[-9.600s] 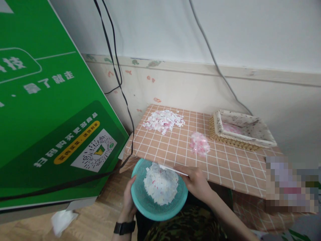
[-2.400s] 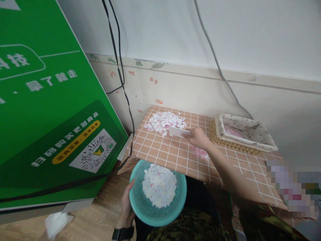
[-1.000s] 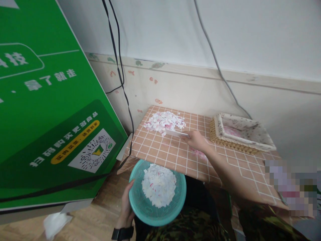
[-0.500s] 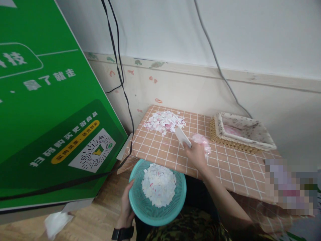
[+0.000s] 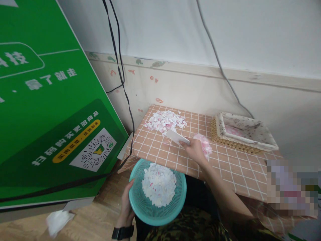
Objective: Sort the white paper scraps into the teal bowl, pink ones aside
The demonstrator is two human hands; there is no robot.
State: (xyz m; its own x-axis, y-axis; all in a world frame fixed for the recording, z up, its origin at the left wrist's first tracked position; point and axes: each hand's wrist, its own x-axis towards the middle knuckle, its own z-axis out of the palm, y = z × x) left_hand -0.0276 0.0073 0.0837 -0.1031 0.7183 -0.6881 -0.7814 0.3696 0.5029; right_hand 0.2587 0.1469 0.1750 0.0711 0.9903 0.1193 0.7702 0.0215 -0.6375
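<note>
My left hand (image 5: pixel 127 202) grips the left rim of a turquoise plastic colander (image 5: pixel 181 201), held below the table's front edge. Inside it lies a heap of small white paper scraps (image 5: pixel 159 185), a few marked pink. My right hand (image 5: pixel 197 149) is closed on the end of a flat white rectangular card (image 5: pixel 175 136), tilted over the tabletop. The card's far edge touches or nearly touches the near side of a pile of white and pink paper scraps (image 5: pixel 165 120). Just behind my right hand sits a crumpled pink see-through bundle (image 5: pixel 204 144).
The table (image 5: pixel 225 167) has a brown checked cloth. A lined wicker basket (image 5: pixel 250 147) with something pink inside stands at the right. Black cables (image 5: pixel 122 80) hang at the left beside a green printed panel (image 5: pixel 57 100). A white plastic bag (image 5: pixel 59 222) lies on the floor.
My right hand has turned the white card flatter, its far end swinging left along the near edge of the scrap pile. My left hand and the colander have stayed put.
</note>
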